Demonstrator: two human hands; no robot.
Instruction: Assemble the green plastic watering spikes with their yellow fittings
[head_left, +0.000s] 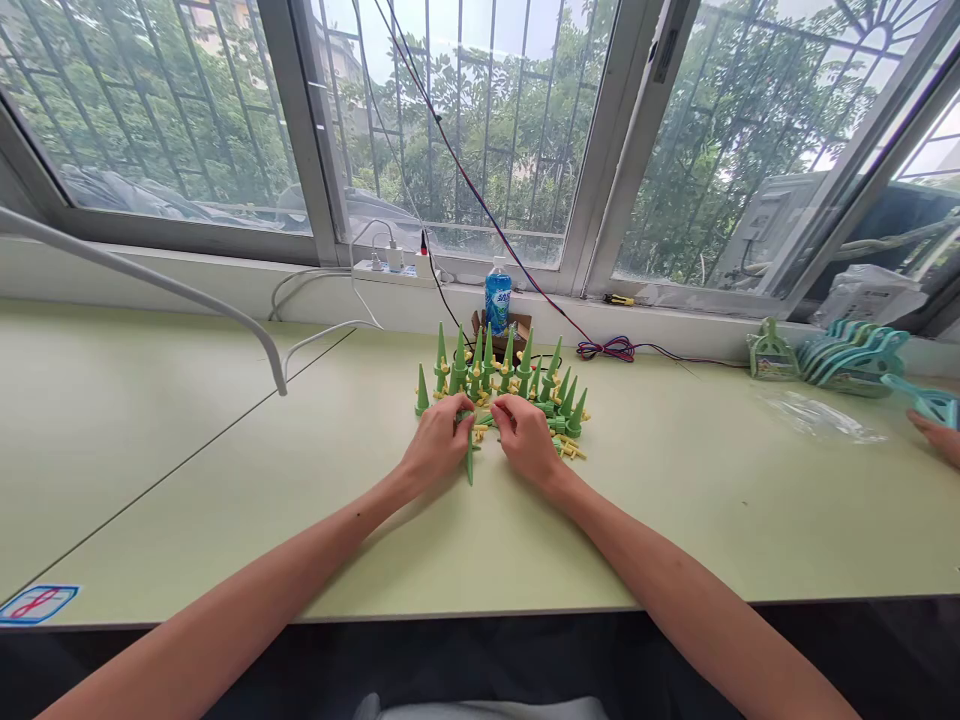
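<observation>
My left hand (437, 437) is closed round a green plastic spike (470, 460) whose tip points toward me between both hands. My right hand (525, 435) is closed too, its fingertips pinched at the spike's upper end beside the left hand's. Just beyond the hands stands a cluster of green cone spikes (499, 375), upright on the pale green table (300, 480). Small yellow parts (571, 450) lie scattered among and beside them.
A blue-labelled bottle (497, 297) and a brown box stand behind the cluster. A power strip (394, 266) and cables lie on the sill. At the right are teal plastic pieces (851, 350), a clear bag (817, 415) and another person's hand (937, 435). A white cable (187, 295) crosses the left.
</observation>
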